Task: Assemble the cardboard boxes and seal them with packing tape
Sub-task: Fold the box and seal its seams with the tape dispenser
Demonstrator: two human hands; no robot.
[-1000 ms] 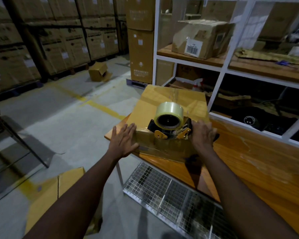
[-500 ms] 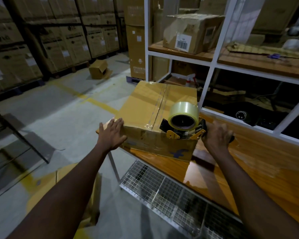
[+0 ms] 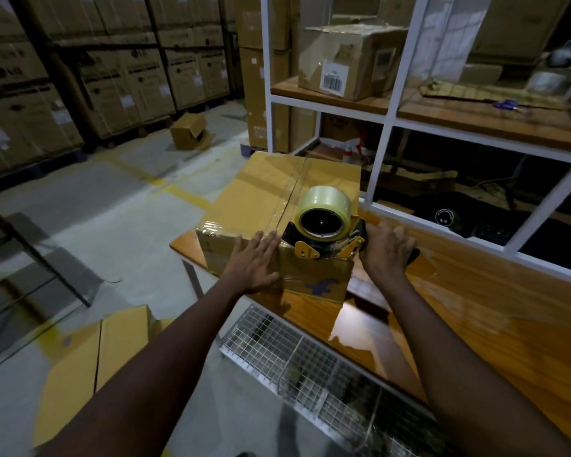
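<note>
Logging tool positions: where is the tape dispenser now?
In the head view, the tape dispenser sits at the near right edge of the cardboard box, gripped by the right hand.

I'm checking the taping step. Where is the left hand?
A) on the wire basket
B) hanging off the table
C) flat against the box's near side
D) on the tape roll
C: the left hand presses straight fingers on the near side of the box; the right hand holds the dispenser.

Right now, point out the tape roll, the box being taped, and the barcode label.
tape roll [image 3: 327, 197], head view, on its clear outer winding.
box [image 3: 254, 199], head view, on its top face.
barcode label [image 3: 333, 81], head view, on the printed bars.
</note>
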